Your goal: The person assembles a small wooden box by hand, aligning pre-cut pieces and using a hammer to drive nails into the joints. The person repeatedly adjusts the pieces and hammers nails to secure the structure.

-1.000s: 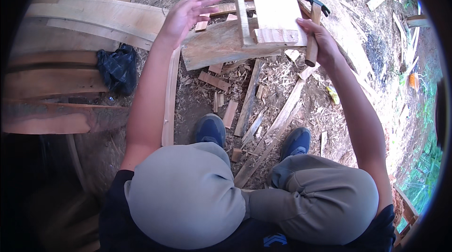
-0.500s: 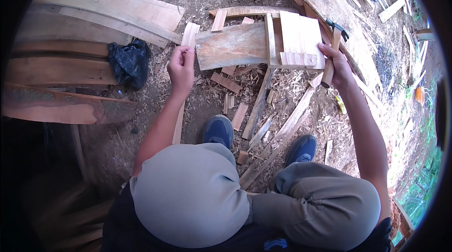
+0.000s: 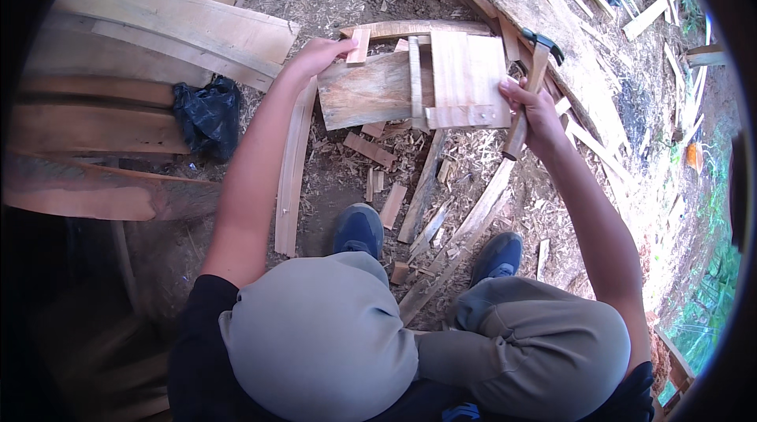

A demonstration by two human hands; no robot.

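Note:
My left hand (image 3: 325, 53) reaches out to a small flat wood block (image 3: 359, 46), its fingers closed at the block's left edge. The block lies across a long curved wood strip (image 3: 418, 28) and the upper edge of a wide weathered board (image 3: 367, 87). In my right hand (image 3: 535, 111) is a claw hammer (image 3: 538, 67), held by its wooden handle with the dark head pointing away from me. The thumb of that hand is beside the right edge of a pale square board (image 3: 471, 67). A narrow upright slat (image 3: 415, 83) stands left of this board, and a short batten (image 3: 460, 116) runs along its near edge.
Stacked planks (image 3: 165, 24) fill the left side, with a black plastic bag (image 3: 206, 117) against them. Wood offcuts (image 3: 369, 149) and shavings cover the ground around my shoes (image 3: 357, 231). A large slab (image 3: 568, 52) lies beyond on the right.
My left hand has moved away from me and right, from beside the long strip to the small block. The hammer and right hand appear slightly further left as the view shifts.

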